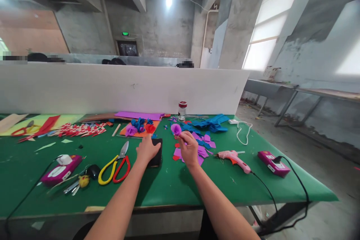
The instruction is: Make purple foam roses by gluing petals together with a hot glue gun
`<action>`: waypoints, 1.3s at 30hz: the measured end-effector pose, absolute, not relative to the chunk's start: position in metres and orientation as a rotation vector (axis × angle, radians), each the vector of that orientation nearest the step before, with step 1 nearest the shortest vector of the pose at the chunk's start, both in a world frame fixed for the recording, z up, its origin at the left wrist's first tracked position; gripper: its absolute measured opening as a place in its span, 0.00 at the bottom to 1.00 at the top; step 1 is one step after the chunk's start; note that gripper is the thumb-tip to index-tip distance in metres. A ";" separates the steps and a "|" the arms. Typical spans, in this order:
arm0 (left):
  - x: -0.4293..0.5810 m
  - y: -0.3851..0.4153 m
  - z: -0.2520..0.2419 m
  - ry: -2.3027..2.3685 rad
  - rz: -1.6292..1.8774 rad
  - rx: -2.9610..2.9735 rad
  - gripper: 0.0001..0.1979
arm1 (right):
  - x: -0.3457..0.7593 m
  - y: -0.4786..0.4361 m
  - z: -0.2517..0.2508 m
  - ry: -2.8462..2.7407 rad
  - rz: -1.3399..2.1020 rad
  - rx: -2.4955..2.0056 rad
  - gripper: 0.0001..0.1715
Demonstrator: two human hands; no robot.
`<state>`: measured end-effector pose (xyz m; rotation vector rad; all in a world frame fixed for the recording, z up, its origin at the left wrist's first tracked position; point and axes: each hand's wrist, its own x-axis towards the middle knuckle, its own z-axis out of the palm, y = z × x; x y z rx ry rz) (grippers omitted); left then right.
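Note:
Pinched between the fingers of my right hand (189,148) is a purple paper flower (176,129), raised above loose purple petals (201,152). My left hand (147,149) reaches over a black phone (156,153) that it partly covers. Its thumb is spread from the fingers, and the fingertips are at a red paper flower (150,128); whether they touch it I cannot tell. That flower is on an orange sheet (126,131) with blue paper flowers (137,123) and a purple rolled flower (131,130).
On the green table (92,146) lie scissors (118,165), a pink glue gun (234,159), two purple power boxes (274,163) (62,170) and keys (75,185). Blue crepe paper (210,123) and a red-capped jar (182,112) are at the back, before a white partition (120,88).

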<state>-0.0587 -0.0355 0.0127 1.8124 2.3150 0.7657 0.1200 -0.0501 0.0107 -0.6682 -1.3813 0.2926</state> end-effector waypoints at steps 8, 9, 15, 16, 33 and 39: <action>-0.033 -0.021 -0.014 2.572 0.328 1.907 0.35 | 0.121 -0.013 -0.018 -1.401 0.266 -0.695 0.09; -0.032 -0.020 -0.015 2.581 0.317 1.901 0.35 | 0.124 -0.012 -0.021 -1.396 0.263 -0.708 0.09; -0.030 -0.016 -0.016 2.556 0.326 1.881 0.35 | 0.135 -0.012 -0.020 -1.416 0.240 -0.743 0.08; -0.030 -0.016 -0.016 2.551 0.330 1.880 0.34 | 0.135 -0.012 -0.019 -1.420 0.243 -0.741 0.08; -0.026 -0.014 -0.015 2.559 0.367 1.869 0.32 | 0.140 -0.013 -0.014 -1.387 0.208 -0.754 0.07; -0.025 -0.014 -0.015 2.553 0.354 1.876 0.32 | 0.139 -0.015 -0.013 -1.386 0.214 -0.768 0.09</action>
